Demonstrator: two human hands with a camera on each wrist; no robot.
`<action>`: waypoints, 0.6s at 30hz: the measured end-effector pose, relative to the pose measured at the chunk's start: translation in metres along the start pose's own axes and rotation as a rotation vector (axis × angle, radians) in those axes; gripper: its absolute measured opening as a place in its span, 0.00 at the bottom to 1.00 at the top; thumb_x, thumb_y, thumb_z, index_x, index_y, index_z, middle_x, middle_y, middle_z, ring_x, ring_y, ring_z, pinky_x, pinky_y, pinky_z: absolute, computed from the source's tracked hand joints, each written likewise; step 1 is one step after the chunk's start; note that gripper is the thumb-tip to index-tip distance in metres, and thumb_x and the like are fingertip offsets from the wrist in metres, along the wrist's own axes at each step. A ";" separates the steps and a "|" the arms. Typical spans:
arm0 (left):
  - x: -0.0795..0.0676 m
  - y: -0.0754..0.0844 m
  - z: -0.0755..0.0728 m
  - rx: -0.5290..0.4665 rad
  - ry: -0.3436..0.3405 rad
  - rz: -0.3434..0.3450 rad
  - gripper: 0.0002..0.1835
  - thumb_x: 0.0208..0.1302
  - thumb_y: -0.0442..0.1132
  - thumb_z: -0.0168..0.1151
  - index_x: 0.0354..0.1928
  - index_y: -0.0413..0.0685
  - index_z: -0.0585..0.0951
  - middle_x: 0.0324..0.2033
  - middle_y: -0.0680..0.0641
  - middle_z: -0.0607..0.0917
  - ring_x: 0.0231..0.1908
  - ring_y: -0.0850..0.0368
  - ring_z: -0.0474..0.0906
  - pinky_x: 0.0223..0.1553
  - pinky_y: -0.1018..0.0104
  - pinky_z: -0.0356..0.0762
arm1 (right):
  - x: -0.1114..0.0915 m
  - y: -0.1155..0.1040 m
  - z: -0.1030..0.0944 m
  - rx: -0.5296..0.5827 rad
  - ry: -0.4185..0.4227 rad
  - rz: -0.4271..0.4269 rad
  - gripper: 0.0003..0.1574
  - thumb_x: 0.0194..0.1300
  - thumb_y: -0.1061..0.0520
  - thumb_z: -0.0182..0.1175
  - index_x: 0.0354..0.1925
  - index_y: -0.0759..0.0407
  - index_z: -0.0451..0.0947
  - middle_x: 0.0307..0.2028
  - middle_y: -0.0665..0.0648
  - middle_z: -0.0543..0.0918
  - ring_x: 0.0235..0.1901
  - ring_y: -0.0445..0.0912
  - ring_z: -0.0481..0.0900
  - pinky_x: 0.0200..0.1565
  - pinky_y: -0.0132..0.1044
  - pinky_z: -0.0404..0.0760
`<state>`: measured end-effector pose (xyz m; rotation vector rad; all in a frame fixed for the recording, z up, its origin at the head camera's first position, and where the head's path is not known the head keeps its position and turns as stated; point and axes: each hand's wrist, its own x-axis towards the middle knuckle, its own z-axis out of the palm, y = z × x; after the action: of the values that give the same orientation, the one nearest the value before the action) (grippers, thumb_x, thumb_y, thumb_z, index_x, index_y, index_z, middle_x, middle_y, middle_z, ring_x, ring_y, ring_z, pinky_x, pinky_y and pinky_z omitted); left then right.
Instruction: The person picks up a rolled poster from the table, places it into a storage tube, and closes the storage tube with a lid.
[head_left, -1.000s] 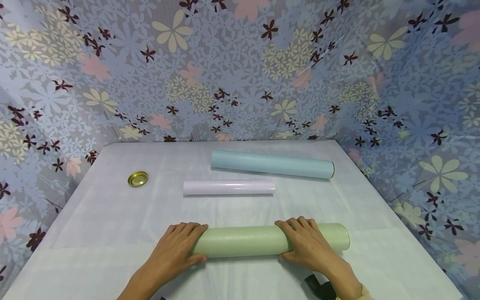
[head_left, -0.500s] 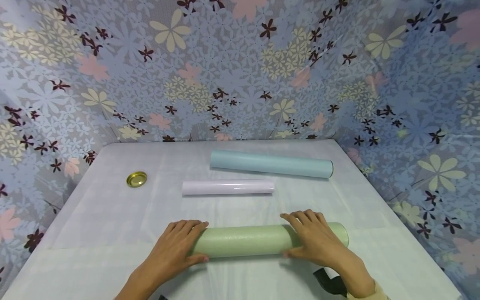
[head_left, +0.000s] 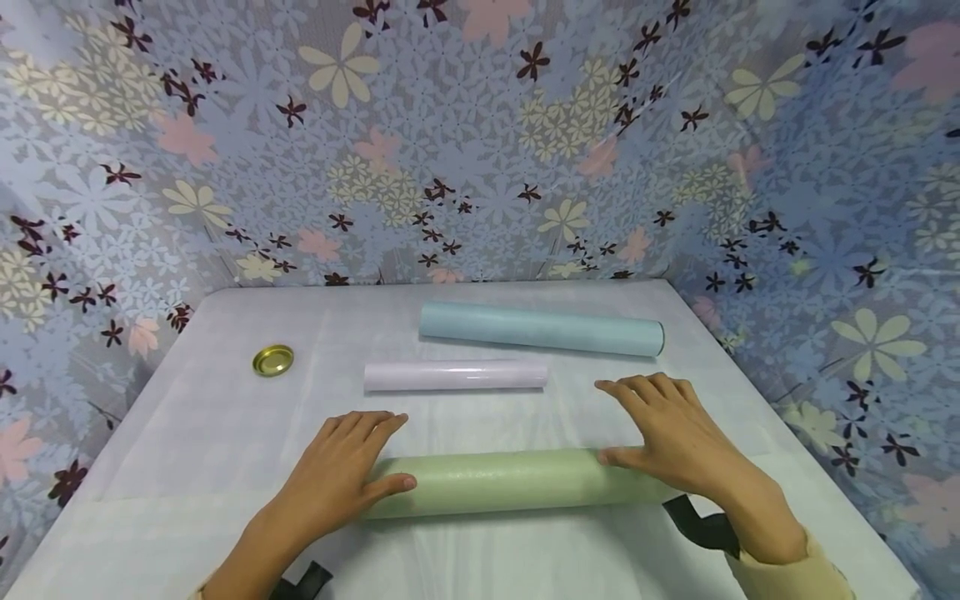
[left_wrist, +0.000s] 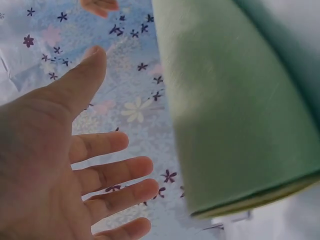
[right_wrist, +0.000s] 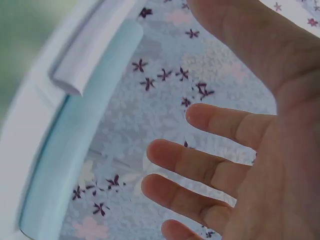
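Observation:
A pale green cylinder point(head_left: 502, 483), its exact kind unclear, lies crosswise near the front of the white-covered table. Above its left end hovers my left hand point(head_left: 341, 471), fingers apart; in the left wrist view a gap shows between that hand point(left_wrist: 65, 150) and the green cylinder point(left_wrist: 235, 115). My right hand point(head_left: 675, 433) is raised over the cylinder's right end and hides that end in the head view. Its fingers are spread with nothing held, as the right wrist view shows of the hand point(right_wrist: 240, 160).
Behind the green cylinder lies a shorter, glossy pale lilac roll point(head_left: 456, 376). Farther back a light blue cylinder point(head_left: 542, 329) lies slightly slanted. A shallow gold lid point(head_left: 273, 360) sits at the left. Floral cloth point(head_left: 480, 167) hangs around the table's back and sides.
Both hands have come off the green cylinder and risen. The right hand moved up and to the right, the left slightly up and left. The cylinder stays at about the same place.

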<state>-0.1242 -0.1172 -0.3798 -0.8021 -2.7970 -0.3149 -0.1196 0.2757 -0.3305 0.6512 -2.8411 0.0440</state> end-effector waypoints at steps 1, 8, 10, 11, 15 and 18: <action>0.002 -0.002 -0.002 0.004 0.005 0.001 0.40 0.53 0.67 0.59 0.63 0.52 0.71 0.57 0.49 0.77 0.58 0.51 0.72 0.59 0.50 0.69 | 0.002 0.003 -0.003 0.000 0.001 0.007 0.50 0.46 0.33 0.69 0.64 0.49 0.67 0.53 0.57 0.77 0.52 0.56 0.71 0.51 0.57 0.66; 0.019 -0.016 -0.018 0.013 0.049 0.012 0.39 0.54 0.63 0.62 0.63 0.49 0.70 0.56 0.47 0.77 0.57 0.48 0.73 0.55 0.48 0.70 | 0.021 0.023 -0.011 0.000 0.012 0.045 0.48 0.49 0.36 0.69 0.63 0.53 0.67 0.53 0.61 0.77 0.53 0.61 0.70 0.51 0.60 0.65; 0.026 -0.021 -0.021 0.012 0.057 0.019 0.38 0.54 0.62 0.63 0.63 0.49 0.70 0.56 0.46 0.78 0.56 0.47 0.73 0.54 0.48 0.71 | 0.029 0.030 -0.011 -0.006 0.011 0.057 0.47 0.50 0.36 0.68 0.63 0.54 0.67 0.53 0.62 0.77 0.52 0.61 0.70 0.51 0.60 0.65; 0.029 -0.023 -0.022 0.013 0.059 0.021 0.38 0.54 0.62 0.63 0.63 0.48 0.70 0.55 0.45 0.78 0.56 0.47 0.73 0.54 0.48 0.71 | 0.033 0.033 -0.011 -0.009 0.005 0.067 0.47 0.50 0.37 0.68 0.63 0.55 0.67 0.53 0.62 0.76 0.52 0.62 0.69 0.51 0.60 0.65; 0.044 -0.031 -0.024 0.018 0.056 0.030 0.38 0.55 0.60 0.64 0.63 0.47 0.70 0.55 0.44 0.78 0.56 0.45 0.74 0.52 0.47 0.72 | 0.050 0.047 -0.008 -0.021 -0.018 0.106 0.47 0.52 0.37 0.67 0.64 0.55 0.66 0.55 0.65 0.75 0.53 0.65 0.68 0.50 0.61 0.65; 0.054 -0.036 -0.024 0.031 0.037 0.031 0.37 0.55 0.59 0.64 0.63 0.46 0.70 0.55 0.43 0.77 0.56 0.44 0.73 0.52 0.46 0.72 | 0.063 0.056 -0.004 -0.029 -0.049 0.136 0.47 0.54 0.37 0.66 0.65 0.55 0.64 0.57 0.67 0.73 0.55 0.67 0.67 0.51 0.62 0.64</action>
<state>-0.1851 -0.1266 -0.3477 -0.8238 -2.7447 -0.2779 -0.1984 0.2997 -0.3113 0.4579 -2.9233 0.0088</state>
